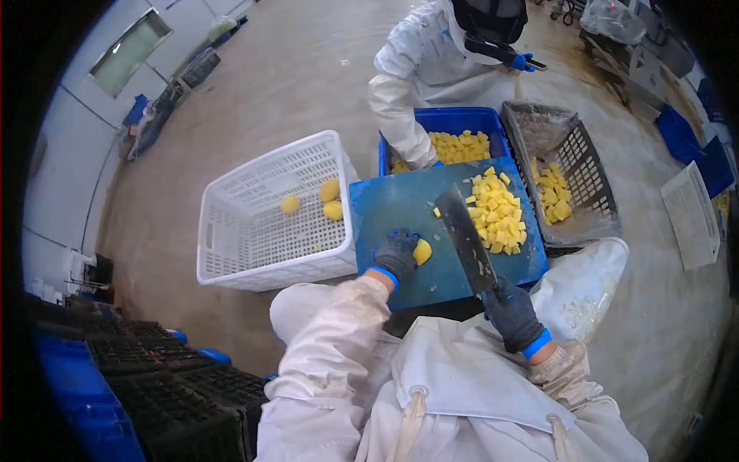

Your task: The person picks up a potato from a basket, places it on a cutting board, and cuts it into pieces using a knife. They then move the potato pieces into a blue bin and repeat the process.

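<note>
My left hand (397, 252), in a dark glove with a blue cuff, is closed on a peeled yellow potato (422, 252) against the blue cutting board (392, 202). Part of the potato is hidden by the fingers. In my right hand (511, 316), also gloved, is the handle of a broad kitchen knife (468, 245); its blade slants over the board toward the far side. A heap of potato cubes (497, 215) lies on the board, right of the blade. One small piece rests close to the knife's tip.
A white plastic crate (269, 165) with several whole potatoes stands at left. Beyond the board, a co-worker (431, 58) reaches into a blue bin (462, 117) of potato cubes. On the right, a lined black crate (589, 165) holds potato pieces. Dark stacked crates (169, 385) stand lower left.
</note>
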